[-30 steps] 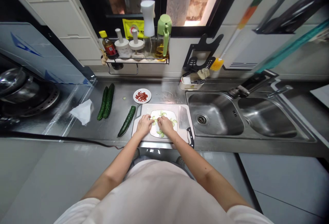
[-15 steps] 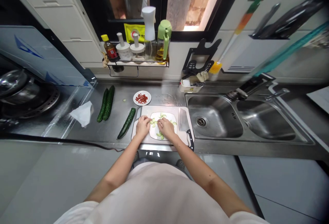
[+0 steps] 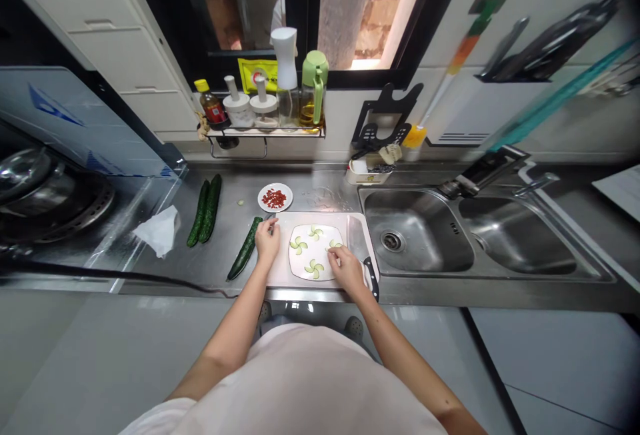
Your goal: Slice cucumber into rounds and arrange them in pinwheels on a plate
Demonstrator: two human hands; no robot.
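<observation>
A white plate (image 3: 315,230) rests on the pale cutting board (image 3: 283,275). Thin green cucumber slices (image 3: 314,268) lie on it in several pinwheel shapes. At the plate's right side, my right hand (image 3: 347,270) has its fingertips pinched at a slice of the right pinwheel, partly covering that group. My left hand (image 3: 268,242) hovers by the board's left edge, fingers loosely bent and apart, holding nothing I can see. Just left of it lies a cucumber (image 3: 244,252). A knife (image 3: 357,235) with a black handle lies along the board's right side.
A small dish of chopped red pieces (image 3: 275,198) stands behind the board. Two more cucumbers (image 3: 204,211) and a crumpled white tissue (image 3: 159,230) lie leftward. To the right is a double sink (image 3: 420,228). A condiment rack (image 3: 267,132) hangs at the back.
My left hand has moved left, off the plate to the board's edge. My right hand has shifted from the plate's middle to the right pinwheel, uncovering the left one.
</observation>
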